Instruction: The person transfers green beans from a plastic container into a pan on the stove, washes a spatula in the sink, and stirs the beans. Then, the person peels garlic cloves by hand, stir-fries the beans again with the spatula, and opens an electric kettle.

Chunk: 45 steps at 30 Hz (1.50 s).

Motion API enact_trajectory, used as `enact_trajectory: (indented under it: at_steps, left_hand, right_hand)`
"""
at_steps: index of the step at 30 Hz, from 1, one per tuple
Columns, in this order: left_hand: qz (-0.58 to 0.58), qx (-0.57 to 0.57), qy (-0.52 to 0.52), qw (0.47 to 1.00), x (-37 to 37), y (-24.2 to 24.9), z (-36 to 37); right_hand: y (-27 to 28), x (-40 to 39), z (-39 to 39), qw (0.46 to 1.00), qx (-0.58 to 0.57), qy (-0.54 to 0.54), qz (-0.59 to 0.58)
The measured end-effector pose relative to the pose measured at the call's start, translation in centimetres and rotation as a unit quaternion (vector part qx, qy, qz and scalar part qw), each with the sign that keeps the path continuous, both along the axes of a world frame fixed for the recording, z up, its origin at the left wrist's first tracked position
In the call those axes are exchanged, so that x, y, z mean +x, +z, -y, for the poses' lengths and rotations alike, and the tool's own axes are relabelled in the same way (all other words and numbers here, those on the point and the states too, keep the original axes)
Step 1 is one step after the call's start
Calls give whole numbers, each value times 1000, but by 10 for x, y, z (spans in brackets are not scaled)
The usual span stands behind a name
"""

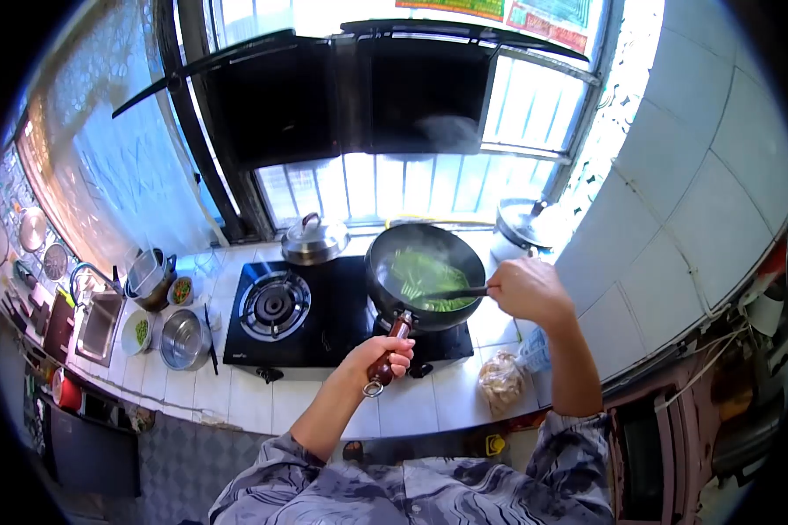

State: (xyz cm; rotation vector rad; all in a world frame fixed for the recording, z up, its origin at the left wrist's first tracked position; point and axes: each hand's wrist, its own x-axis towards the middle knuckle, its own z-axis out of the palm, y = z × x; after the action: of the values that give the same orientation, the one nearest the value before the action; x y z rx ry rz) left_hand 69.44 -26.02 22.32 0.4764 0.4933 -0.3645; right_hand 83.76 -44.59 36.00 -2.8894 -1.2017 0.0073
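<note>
A dark wok (383, 278) sits over the right burner of the black gas stove (337, 324), with chopped green vegetables (429, 273) inside and steam rising. My left hand (378, 357) is wrapped round the wok's reddish-brown handle (398, 328), which ends in a metal ring. On the right side, my right hand (527, 289) grips a dark spatula (464, 292) that reaches over the rim into the greens. The spatula's far end is partly hidden among the vegetables.
Left of the wok is a bare burner (274, 300). A lidded steel pot (314, 240) stands behind it, a rice cooker (524, 229) at back right. A metal basin (185, 339), a bowl of greens (137, 332) and a sink (100, 326) lie left; a plastic bag (502, 383) is front right.
</note>
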Motion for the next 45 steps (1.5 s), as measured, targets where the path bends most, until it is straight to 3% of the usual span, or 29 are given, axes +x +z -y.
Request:
enact_trajectory:
  at_steps: [1,4,6,8,9,12,14,16,18,20,22,23,24,26,27,28,29,30,33,34,36,37,40,41,42,44,45]
  left_hand:
    - [7,-80,-3,997,10,-13,-2]
    - [19,-133,-7,991,43,-21,-5]
    - [5,-114,32,993,41,-18,12]
    - [132,-14,-33,991,6,-25,18]
    - [142,-12,-44,989,-1,-33,8]
    - [83,-120,-70,987,-20,-45,3]
    - [-16,-58,0,998,13,-17,11]
    - [-4,-49,-1,999,5,-23,6]
    - [12,-66,-19,998,-2,-28,-4]
    - [18,-193,-63,979,-2,-32,-10]
    - [41,-223,-58,972,5,-48,-9]
    - [44,-248,-65,966,8,-57,-14]
    - [34,-289,-70,954,7,-61,-14]
    - [50,-277,-78,956,9,-71,-13]
    - [52,-228,-57,971,-1,-47,2]
    - [36,-210,-60,975,6,-68,-12]
    - [39,-149,-30,988,-4,-39,8]
    - [41,-85,5,995,-17,-9,24]
    - [81,-55,17,995,-29,1,50]
    - [85,-219,-36,971,-17,-25,42]
    - [43,-31,20,998,-9,-34,53]
    - [51,-35,21,998,-9,-34,61]
    - [58,-112,32,991,-12,-33,93]
    - [58,-107,33,992,-12,-32,99]
    - [58,-103,35,992,-15,-32,105]
    - [51,-128,62,989,-26,-22,127]
    - [64,-125,59,988,-29,-19,134]
  right_hand:
    - [-2,6,0,1000,-6,2,12]
    - [-32,30,-11,999,20,-33,30]
    - [-42,21,-19,998,32,-35,-34]
    - [-69,-3,-5,992,117,-25,-32]
    - [-74,-18,6,994,97,-25,-39]
    - [-91,-33,3,991,117,-45,-38]
    - [-82,-28,-13,992,87,-45,-79]
    - [-89,-34,-13,990,28,-39,-133]
    - [-89,-56,-5,971,93,-41,-215]
    - [-91,-78,22,947,201,-52,-246]
    - [-102,-93,62,943,299,-65,-134]
    - [-89,-105,86,930,312,-122,-152]
    - [-93,-111,115,935,296,-174,-82]
    - [-97,-130,184,843,469,-262,35]
    - [-78,-144,214,814,458,-344,95]
    - [-62,-166,244,772,446,-423,159]
    - [-45,-175,276,726,451,-481,195]
    - [-45,-173,320,696,453,-459,315]
    - [-11,-181,441,569,403,-512,501]
    - [-2,-182,482,542,346,-529,553]
    - [15,-183,562,483,264,-557,622]
    - [23,-182,597,451,241,-573,640]
    - [23,-167,713,449,197,-579,652]
    - [32,-171,722,536,419,-548,487]
    - [44,-178,724,581,602,-471,278]
    - [49,-177,732,590,599,-465,278]
    - [54,-183,726,586,653,-423,227]
